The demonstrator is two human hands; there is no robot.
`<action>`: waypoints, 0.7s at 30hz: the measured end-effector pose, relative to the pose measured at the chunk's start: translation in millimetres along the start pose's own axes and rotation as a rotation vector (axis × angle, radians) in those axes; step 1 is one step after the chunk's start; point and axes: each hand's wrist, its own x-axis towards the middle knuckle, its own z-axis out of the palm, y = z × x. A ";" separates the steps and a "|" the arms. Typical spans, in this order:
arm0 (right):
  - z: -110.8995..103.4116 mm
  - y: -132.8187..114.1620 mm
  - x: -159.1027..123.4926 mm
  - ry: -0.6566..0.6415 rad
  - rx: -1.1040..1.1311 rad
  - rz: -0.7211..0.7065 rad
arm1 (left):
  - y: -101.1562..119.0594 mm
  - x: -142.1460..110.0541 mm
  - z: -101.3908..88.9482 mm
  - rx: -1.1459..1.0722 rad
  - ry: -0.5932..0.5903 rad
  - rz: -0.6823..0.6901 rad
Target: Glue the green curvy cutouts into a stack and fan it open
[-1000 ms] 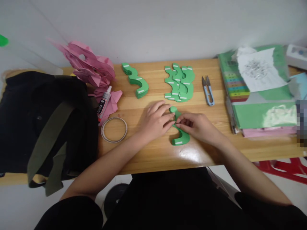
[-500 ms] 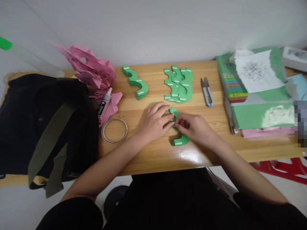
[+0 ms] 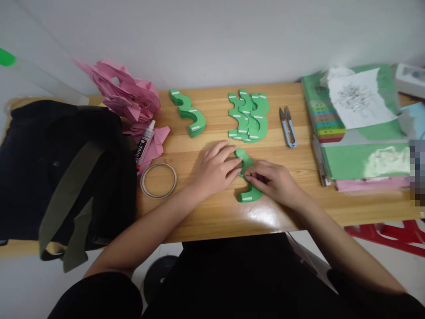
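The green cutout (image 3: 245, 162) lies on the wooden tabletop (image 3: 206, 221), partly covered by the fingers, a white strip at its near end. The left hand (image 3: 217, 168) rests at its left edge, palm down, fingers loosely spread, gripping nothing. The right hand (image 3: 272, 179) comes from its right, fingers curled, thumb and forefinger tips close together over its middle; I cannot tell whether they pinch anything. Just beyond the cutout is an overlapping green cluster (image 3: 249, 117); beyond and left, a green stack (image 3: 195, 116); beyond and right, blue snips (image 3: 289, 130). Left of the cutout lie a tape roll (image 3: 142, 181), then glue (image 3: 145, 144) on pink paper (image 3: 159, 141), and farthest a black bag (image 3: 26, 177). Well to its right is a green packet (image 3: 358, 161) bearing a torn white sheet (image 3: 361, 104).
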 end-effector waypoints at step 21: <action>-1.6 -4.0 2.5 -0.038 0.052 0.126 | -0.9 -0.1 1.2 -0.033 0.008 0.008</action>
